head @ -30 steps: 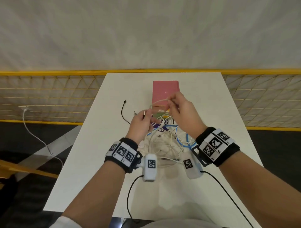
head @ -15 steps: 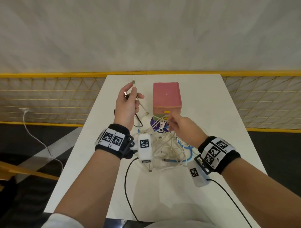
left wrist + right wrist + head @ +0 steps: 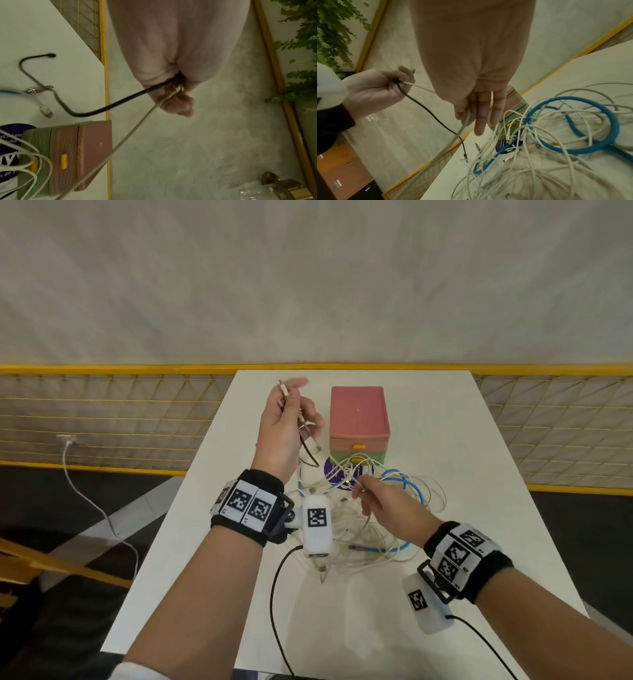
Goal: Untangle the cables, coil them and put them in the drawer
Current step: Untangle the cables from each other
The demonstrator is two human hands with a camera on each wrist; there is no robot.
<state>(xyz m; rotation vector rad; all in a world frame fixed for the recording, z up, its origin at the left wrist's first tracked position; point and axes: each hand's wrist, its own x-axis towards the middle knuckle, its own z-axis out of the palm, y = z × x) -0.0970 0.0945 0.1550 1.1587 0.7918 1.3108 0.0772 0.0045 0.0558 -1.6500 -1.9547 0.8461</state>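
Note:
A tangle of white cables with a blue cable lies on the white table, in front of a pink and green drawer box. My left hand is raised left of the box. It pinches a black cable and a thin white cable together at their ends. My right hand hovers over the tangle's far side. In the right wrist view its thumb and forefinger pinch the same white cable, the other fingers straight. Both drawers look closed, yellow handle facing me.
A purple round sticker lies under the tangle by the box. A yellow rail and wire fence run behind the table, with a loose white cord hanging at left. Black wrist-camera leads trail off the near edge.
My left hand has lifted up and left from the tangle, drawing the cable ends out. My right hand has dropped from in front of the box toward me, onto the tangle.

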